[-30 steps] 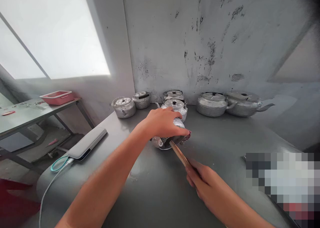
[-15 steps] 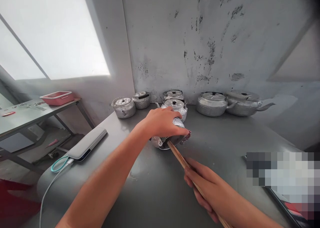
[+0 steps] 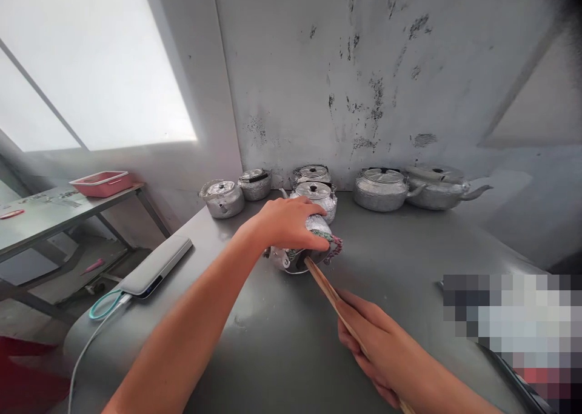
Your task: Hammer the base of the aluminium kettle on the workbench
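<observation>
Near the middle of the grey table (image 3: 254, 341), a small silvery kettle (image 3: 318, 223) lies tipped, its dark opening facing me. My left hand (image 3: 295, 221) is wrapped over its top and side, thumb near a pink and green wrapped handle (image 3: 335, 249). My right hand (image 3: 370, 341) is closed round a long wooden stick (image 3: 325, 285). The stick's far tip is at the kettle's opening; how far it reaches inside cannot be made out. Right behind the held kettle stands a lidded kettle (image 3: 314, 192).
More metal kettles stand along the wall: a small one (image 3: 224, 199) at left, a wide one (image 3: 381, 190) at right. A grey power bank (image 3: 157, 267) with a cable lies at the left edge. A pink basket (image 3: 102, 185) sits on a side table.
The left thumb has shifted slightly left and down on the kettle, showing more of the wrapped handle. The whole view has moved a little. Both hands keep their holds.
</observation>
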Motion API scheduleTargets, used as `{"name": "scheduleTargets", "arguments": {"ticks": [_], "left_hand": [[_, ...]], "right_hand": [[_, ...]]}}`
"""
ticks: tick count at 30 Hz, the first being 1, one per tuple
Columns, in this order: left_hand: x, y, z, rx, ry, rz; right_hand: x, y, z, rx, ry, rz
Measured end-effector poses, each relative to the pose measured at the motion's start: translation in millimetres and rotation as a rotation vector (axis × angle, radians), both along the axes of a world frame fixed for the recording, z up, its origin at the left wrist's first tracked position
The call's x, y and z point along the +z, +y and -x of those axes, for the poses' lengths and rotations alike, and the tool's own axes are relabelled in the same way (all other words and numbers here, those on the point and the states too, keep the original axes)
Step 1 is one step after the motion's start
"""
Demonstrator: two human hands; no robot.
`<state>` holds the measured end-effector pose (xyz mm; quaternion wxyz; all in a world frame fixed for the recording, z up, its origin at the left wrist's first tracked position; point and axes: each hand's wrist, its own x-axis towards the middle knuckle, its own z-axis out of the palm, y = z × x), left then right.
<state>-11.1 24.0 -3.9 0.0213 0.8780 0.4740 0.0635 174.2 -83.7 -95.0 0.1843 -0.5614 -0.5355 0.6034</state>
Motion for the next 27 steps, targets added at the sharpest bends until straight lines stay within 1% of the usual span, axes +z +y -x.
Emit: {"name": "scheduleTargets", "arguments": {"ticks": [4,10,15,18,22,25,27], "left_hand": [[-3.4,3.7,-0.6,-0.022,-0.039,-0.046],[-6.0,5.9,-1.5,-0.034,-0.093,-0.036],[-5.7,3.7,-3.2,-0.031,-0.082,-0.031],[-5.4,3.3,-3.7,-0.033,-0.047,-0.039],[-5.3,3.3,-4.8,-0.044,-0.039,-0.054],[-4.9,2.6,-6.2,-0.035,-0.04,-0.048],[-4.7,1.9,-7.0,-0.028,-0.037,-0.045]], "right_hand": [[-3.5,-0.2,-1.1,0.007,0.014,-0.008],[-4.1,-0.8,-2.6,-0.002,0.022,-0.003],[-6.3,-1.8,-2.6,-0.057,0.076,-0.034],[-4.7,-3.2,-1.9,-0.046,0.053,-0.003],[0.0,-3.4,-0.2,-0.108,0.065,-0.003],[2.5,-2.4,1.1,-0.074,0.041,0.032],[3.6,-2.0,1.8,-0.104,0.045,0.022]]}}
